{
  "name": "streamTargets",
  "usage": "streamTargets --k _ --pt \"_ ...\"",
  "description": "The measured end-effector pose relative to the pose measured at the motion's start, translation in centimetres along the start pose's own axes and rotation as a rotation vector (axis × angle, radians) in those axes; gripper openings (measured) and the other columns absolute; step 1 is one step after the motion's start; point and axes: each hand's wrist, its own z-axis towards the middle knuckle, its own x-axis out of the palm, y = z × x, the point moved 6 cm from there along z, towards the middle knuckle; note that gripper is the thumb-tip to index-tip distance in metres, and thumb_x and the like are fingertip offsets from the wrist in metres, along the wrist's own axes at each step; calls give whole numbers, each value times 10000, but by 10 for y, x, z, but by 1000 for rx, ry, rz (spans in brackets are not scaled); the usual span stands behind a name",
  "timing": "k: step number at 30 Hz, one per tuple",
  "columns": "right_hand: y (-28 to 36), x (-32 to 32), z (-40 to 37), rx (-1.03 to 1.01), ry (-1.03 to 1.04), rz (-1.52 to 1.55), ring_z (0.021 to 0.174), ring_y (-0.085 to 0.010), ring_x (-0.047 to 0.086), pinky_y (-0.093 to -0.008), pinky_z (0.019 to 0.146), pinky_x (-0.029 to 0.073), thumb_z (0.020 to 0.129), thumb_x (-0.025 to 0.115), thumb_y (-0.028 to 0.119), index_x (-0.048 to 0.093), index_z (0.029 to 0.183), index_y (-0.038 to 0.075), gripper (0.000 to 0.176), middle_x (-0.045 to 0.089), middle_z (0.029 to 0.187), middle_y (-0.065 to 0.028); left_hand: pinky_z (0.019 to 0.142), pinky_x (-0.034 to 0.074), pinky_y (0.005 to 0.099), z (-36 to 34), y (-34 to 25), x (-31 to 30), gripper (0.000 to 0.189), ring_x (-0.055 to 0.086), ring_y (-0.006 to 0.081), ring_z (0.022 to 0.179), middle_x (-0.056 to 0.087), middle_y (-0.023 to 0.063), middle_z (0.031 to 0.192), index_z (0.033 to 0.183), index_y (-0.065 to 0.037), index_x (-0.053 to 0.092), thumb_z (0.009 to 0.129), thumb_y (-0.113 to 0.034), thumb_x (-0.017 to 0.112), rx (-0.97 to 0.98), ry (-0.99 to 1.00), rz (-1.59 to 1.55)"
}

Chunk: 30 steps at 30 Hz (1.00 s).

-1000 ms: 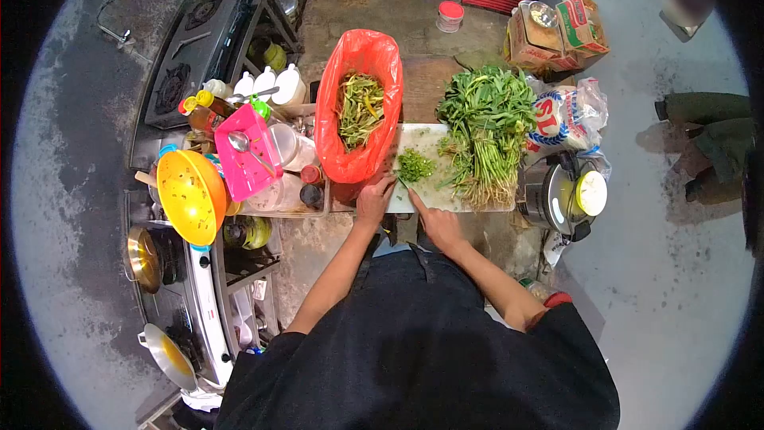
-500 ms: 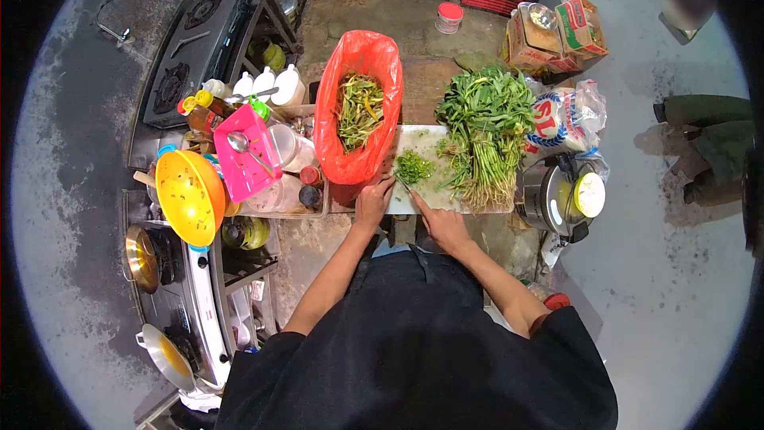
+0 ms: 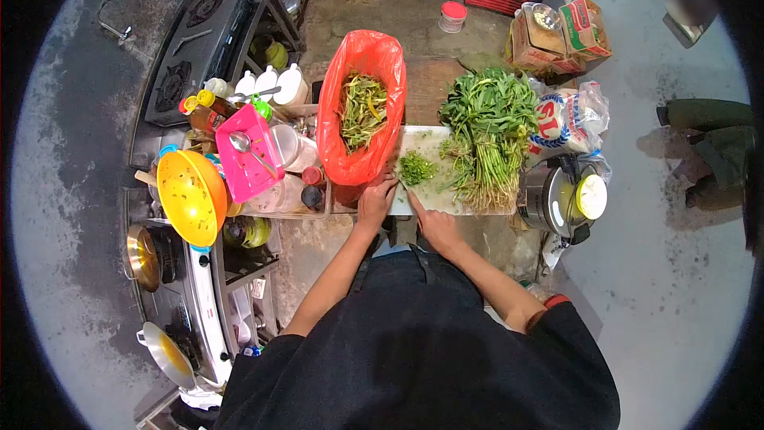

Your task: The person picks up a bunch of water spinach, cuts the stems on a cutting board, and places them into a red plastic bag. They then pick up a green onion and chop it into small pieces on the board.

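On the white cutting board (image 3: 430, 141) lies a small pile of chopped greens (image 3: 415, 168). My right hand (image 3: 434, 224) is closed around a knife at the board's front edge, index finger stretched along it. The knife's thin blade points up and left, below the pile. My left hand (image 3: 377, 201) is at the board's front left corner, fingers pressed together near the blade tip; what they hold is too small to make out. A large bunch of leafy greens (image 3: 492, 111) with stems and roots covers the board's right side.
Left of the board stands a red plastic bag (image 3: 333, 127) of stems. Farther left are a pink basket (image 3: 263, 171), a yellow colander (image 3: 191, 195) and bottles. A metal pot (image 3: 547, 199) sits at the right. Another person's legs (image 3: 708, 147) show at the far right.
The whole view has shifted slightly to the right. My right hand has drawn a little toward my left hand; the left stays by the board's corner.
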Motion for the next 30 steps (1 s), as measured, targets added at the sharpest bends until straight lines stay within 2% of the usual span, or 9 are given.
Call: streamTargets --k 4,10,12,16,19,21,28,30 --pt "3 4 13 5 -35 -15 562 -326 670 -465 539 545 895 560 145 197 1604 198 798 682 663 -138 759 550 422 -1 0 1 177 711 328 876 728 150 993 1041 -53 727 877 -115 704 -34 60 12" --pt "-5 0 -7 -26 -54 -20 556 -301 669 -440 519 537 896 576 166 192 1607 207 809 677 658 -126 702 547 441 -2 -2 -4 177 703 357 787 721 170 886 1051 -96 733 888 -163 716 -50 -4 4" --pt "-8 -2 -13 -34 -39 -6 554 -299 668 -442 516 534 898 585 169 204 1604 220 804 679 662 -120 667 540 479 -3 -2 -4 181 692 384 766 700 197 838 1071 -104 719 927 -204 677 -35 18 66" --pt "-13 -7 -8 -21 -44 -27 555 -310 666 -451 524 533 902 587 166 209 1602 245 800 678 661 -121 667 541 475 -6 3 1 181 690 382 771 697 191 827 1077 -111 719 927 -203 676 -48 96 111" --pt "-15 -14 -4 13 -51 19 559 -325 664 -464 529 533 917 579 183 217 1599 269 776 675 660 -123 673 543 469 -7 4 3 180 690 379 792 698 181 856 1080 -102 720 919 -168 676 1 92 123" --pt "-15 -15 -3 38 28 7 570 -337 666 -477 535 532 934 566 205 227 1594 272 745 672 660 -126 687 547 454 -2 -3 -1 182 691 373 811 702 168 920 1074 -77 717 905 -124 673 101 3 35" --pt "-2 -33 -7 -19 19 33 585 -358 667 -493 545 527 942 555 209 243 1588 258 719 678 680 -165 723 547 444 4 -8 -3 182 691 375 859 707 157 994 1059 -32 701 888 -86 670 22 60 -29" --pt "-1 -33 -5 2 71 34 600 -365 669 -500 558 529 933 568 201 240 1589 258 736 681 691 -178 761 557 410 4 -7 -3 173 707 337 898 723 115 1035 1030 -27 720 863 -61 691 11 55 -2"
